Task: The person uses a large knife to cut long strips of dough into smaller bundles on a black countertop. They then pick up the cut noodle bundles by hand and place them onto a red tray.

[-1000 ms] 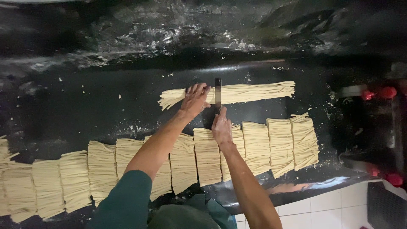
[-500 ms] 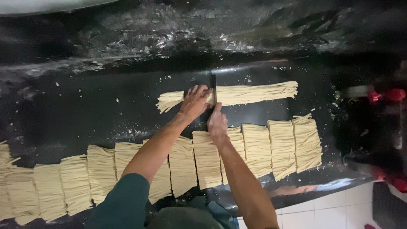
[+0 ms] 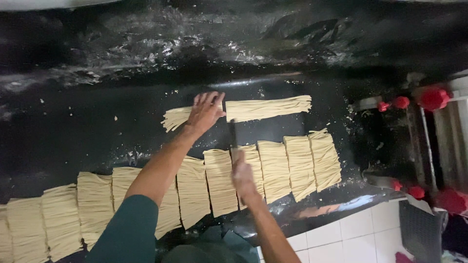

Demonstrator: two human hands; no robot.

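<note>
A long strand of pale raw noodles lies on the black worktop (image 3: pixel 73 126), split into a short left piece (image 3: pixel 174 118) and a longer right piece (image 3: pixel 268 108). My left hand (image 3: pixel 204 112) presses flat on the short piece at the cut, fingers spread. My right hand (image 3: pixel 242 174) is nearer me, blurred, gripping a dark knife (image 3: pixel 233 135) whose blade points at the gap between the two pieces. A row of several cut noodle bundles (image 3: pixel 275 168) runs along the near edge, under both arms.
A machine with red knobs (image 3: pixel 433 97) stands at the right end of the worktop. Flour dust is scattered over the black surface. White floor tiles (image 3: pixel 360 238) show at the bottom right. More noodle bundles (image 3: pixel 58 219) extend to the left edge.
The knife has drawn back toward me from across the long strand. The strand is now in two pieces, and my left hand has shifted the short piece slightly left.
</note>
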